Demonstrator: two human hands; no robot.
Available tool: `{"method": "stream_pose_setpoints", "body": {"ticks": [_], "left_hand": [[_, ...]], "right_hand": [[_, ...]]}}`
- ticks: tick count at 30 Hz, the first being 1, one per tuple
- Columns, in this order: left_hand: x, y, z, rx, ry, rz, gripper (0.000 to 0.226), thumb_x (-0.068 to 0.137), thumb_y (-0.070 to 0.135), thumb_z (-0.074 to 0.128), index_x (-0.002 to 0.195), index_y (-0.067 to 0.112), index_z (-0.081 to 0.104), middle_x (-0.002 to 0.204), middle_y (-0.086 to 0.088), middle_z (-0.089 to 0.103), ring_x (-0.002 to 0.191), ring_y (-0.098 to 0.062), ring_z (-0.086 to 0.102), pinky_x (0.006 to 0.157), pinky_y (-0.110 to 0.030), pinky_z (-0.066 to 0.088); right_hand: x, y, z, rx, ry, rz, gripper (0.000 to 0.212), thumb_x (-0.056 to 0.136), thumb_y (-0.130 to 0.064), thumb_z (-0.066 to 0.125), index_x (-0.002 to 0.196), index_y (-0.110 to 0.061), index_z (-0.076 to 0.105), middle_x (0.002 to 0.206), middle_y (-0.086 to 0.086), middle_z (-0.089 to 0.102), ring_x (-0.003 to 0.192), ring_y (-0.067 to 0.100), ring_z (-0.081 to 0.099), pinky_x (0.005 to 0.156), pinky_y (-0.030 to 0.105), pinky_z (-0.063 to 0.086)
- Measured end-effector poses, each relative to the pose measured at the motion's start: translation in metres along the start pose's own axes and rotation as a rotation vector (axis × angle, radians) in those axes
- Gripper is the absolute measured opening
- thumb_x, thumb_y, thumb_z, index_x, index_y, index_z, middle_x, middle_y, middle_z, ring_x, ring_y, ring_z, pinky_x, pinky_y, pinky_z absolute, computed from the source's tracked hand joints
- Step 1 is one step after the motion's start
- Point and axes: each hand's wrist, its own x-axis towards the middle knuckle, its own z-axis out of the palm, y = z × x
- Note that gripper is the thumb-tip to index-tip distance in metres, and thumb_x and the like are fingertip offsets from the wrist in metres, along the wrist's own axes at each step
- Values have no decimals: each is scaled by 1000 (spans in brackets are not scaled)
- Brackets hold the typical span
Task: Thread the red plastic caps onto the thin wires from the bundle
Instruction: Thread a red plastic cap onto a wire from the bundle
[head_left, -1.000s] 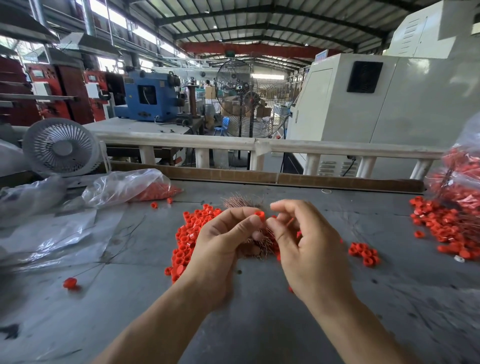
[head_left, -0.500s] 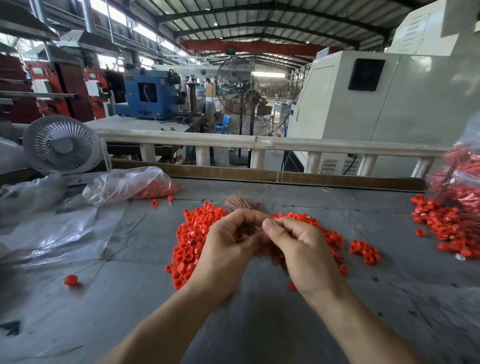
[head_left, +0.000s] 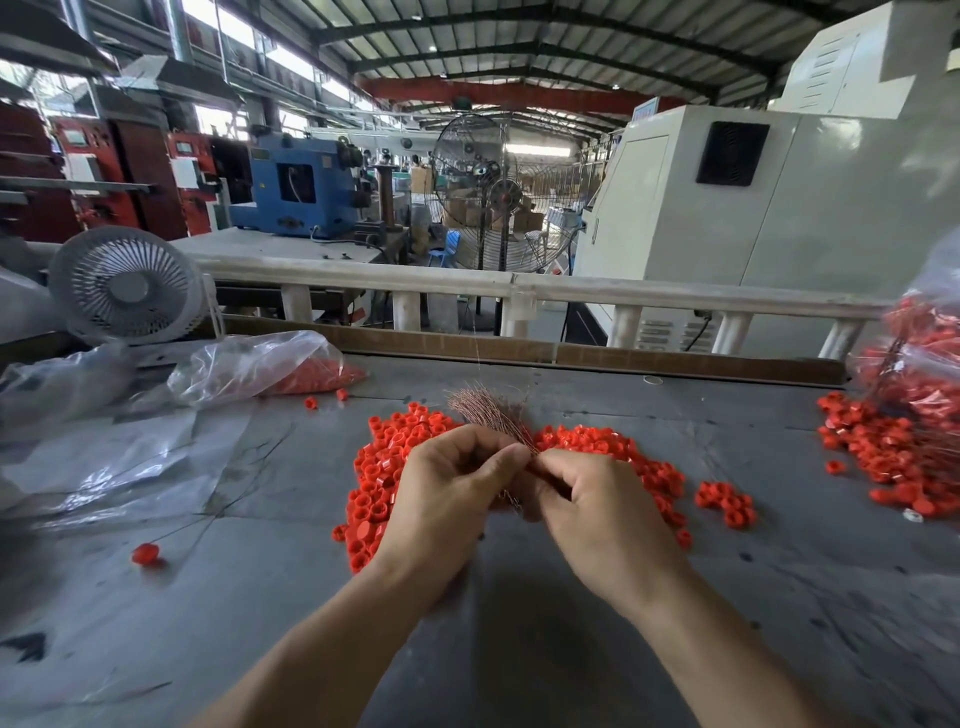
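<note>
From the head view, no brand or label is legible; a blue sign on the far white machine cabinet (head_left: 753, 208) is too small to read. Both hands meet over the middle of the grey metal counter (head_left: 260, 597). The left hand (head_left: 441, 499) curls around the bundle of thin copper-coloured wires (head_left: 488, 410), whose tips fan up and away. The right hand (head_left: 597, 514) pinches at the bundle beside the left thumb; whether it holds a cap I cannot tell. The heap of red plastic caps (head_left: 384, 483) lies beneath and behind the hands. More caps spill from a clear plastic bag (head_left: 919, 374) at the right edge. Near counter space is open. Half a second ago the hands sat lower over the bundle; the wire fan now shows more.
</note>
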Motion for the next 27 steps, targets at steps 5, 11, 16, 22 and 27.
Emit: {"method": "stream_pose_setpoints", "body": {"ticks": [5, 11, 16, 22, 27], "left_hand": [[2, 0, -2, -15, 44, -26, 8, 91, 14, 75, 83, 12, 77, 84, -18, 75, 76, -25, 66, 74, -42, 55], [5, 4, -3, -196, 90, -106, 4, 90, 5, 72, 90, 1, 71, 85, -21, 72, 77, -29, 67, 74, -38, 57], [9, 7, -13, -209, 155, -105, 11, 93, 10, 70, 95, 0, 71, 90, -21, 75, 74, -24, 70, 67, -33, 59], [12, 11, -18, -211, 189, -127, 6, 92, 1, 68, 87, 1, 66, 85, -21, 74, 67, -24, 70, 55, -29, 57], [15, 12, -20, -198, 193, -108, 7, 94, 7, 68, 91, 0, 70, 89, -18, 76, 68, -21, 70, 57, -27, 58]], "right_hand": [[2, 2, 8, 159, 189, -28, 10, 89, -24, 79, 93, -29, 72, 82, -24, 71, 77, -2, 66, 69, 12, 48], [3, 3, 8, 198, 172, -16, 17, 87, -16, 81, 90, -30, 71, 83, -22, 70, 75, 0, 66, 68, 11, 47], [3, 2, 5, 212, 139, -7, 15, 86, -15, 81, 93, -27, 75, 77, -17, 67, 74, 0, 61, 69, 10, 43], [3, 2, 2, 224, 129, 7, 13, 87, -17, 80, 94, -28, 78, 89, -14, 71, 88, -1, 65, 79, 9, 45], [4, 6, -1, 179, 113, 10, 15, 88, -18, 79, 96, -31, 78, 92, -15, 69, 93, 0, 64, 82, 12, 46]]}}
